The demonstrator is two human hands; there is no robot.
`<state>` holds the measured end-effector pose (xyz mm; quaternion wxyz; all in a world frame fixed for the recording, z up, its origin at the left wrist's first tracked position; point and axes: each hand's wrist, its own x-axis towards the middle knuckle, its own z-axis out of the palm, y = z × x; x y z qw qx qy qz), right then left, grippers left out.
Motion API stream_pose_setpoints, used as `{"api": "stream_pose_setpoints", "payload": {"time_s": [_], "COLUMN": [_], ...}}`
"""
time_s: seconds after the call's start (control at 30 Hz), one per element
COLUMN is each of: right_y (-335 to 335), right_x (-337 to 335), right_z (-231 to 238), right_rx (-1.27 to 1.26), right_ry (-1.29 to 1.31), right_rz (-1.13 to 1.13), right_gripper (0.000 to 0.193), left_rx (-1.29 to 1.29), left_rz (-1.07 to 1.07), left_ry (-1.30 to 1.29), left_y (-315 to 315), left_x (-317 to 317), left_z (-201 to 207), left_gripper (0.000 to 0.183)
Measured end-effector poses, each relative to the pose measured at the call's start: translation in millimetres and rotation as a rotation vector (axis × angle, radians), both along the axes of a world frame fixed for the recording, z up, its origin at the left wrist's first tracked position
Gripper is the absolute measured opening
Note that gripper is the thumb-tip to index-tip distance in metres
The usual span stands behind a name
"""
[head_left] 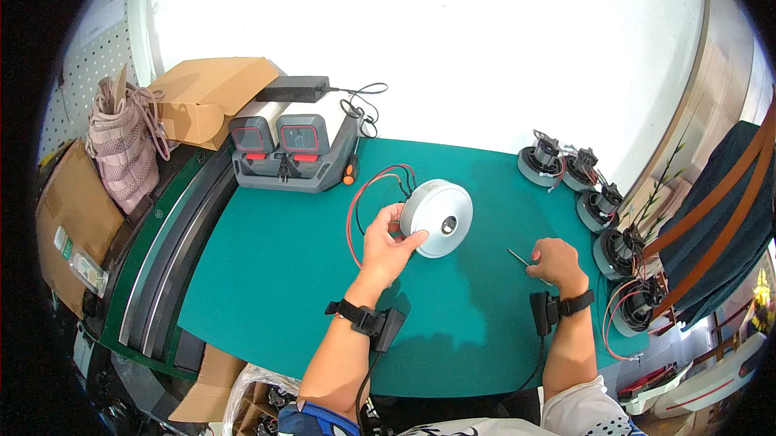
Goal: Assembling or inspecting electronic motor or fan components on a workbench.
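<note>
My left hand [386,248] grips a round silver motor [459,222] by its rim, thumb on the front face and fingers behind. The motor is tilted up off the table, its flat face with a central hole turned toward me and to the right. Red and black wires [352,222] loop out from its back on the left. To the right, my right hand [556,263] is closed around a thin metal rod-like tool [516,256] whose tip points left, toward the motor but apart from it. The fist hides most of this tool, so its kind is unclear.
Several similar motors [540,165] with black tops line the right edge of the green mat [267,274]. A grey charging dock [279,169] with two battery packs stands at the back left, an orange-and-black handle [350,170] beside it. Cardboard box [206,96] and pink bag [121,141] are left.
</note>
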<state>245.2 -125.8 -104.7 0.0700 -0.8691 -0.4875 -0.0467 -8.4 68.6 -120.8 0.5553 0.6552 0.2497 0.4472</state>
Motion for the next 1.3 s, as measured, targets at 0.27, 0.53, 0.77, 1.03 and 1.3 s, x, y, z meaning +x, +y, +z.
{"api": "stream_pose_setpoints", "payload": {"time_s": [0.27,0.53,0.77,1.03,1.3], "right_y": [-12,5,32,68,83], "right_x": [15,-22,-94,-97,-103], "right_z": [12,75,129,96,70], "right_rx": [-0.253,0.302,0.563,0.517,0.462], "right_ry": [0.045,0.223,0.316,0.129,0.024], "right_rz": [-0.117,0.272,0.606,0.762,0.741], "right_gripper": [0.02,0.014,0.013,0.009,0.013], "left_rx": [0.045,0.074,0.017,-0.033,-0.022], "left_rz": [0.022,0.025,-0.004,-0.021,-0.02], "left_ry": [0.038,0.048,0.074,0.086,0.075], "left_y": [0,0,0,-4,-3], "left_x": [1,0,-4,-3,-3], "left_z": [-2,-3,3,10,9], "left_gripper": [0.054,0.053,0.051,0.051,0.047]}}
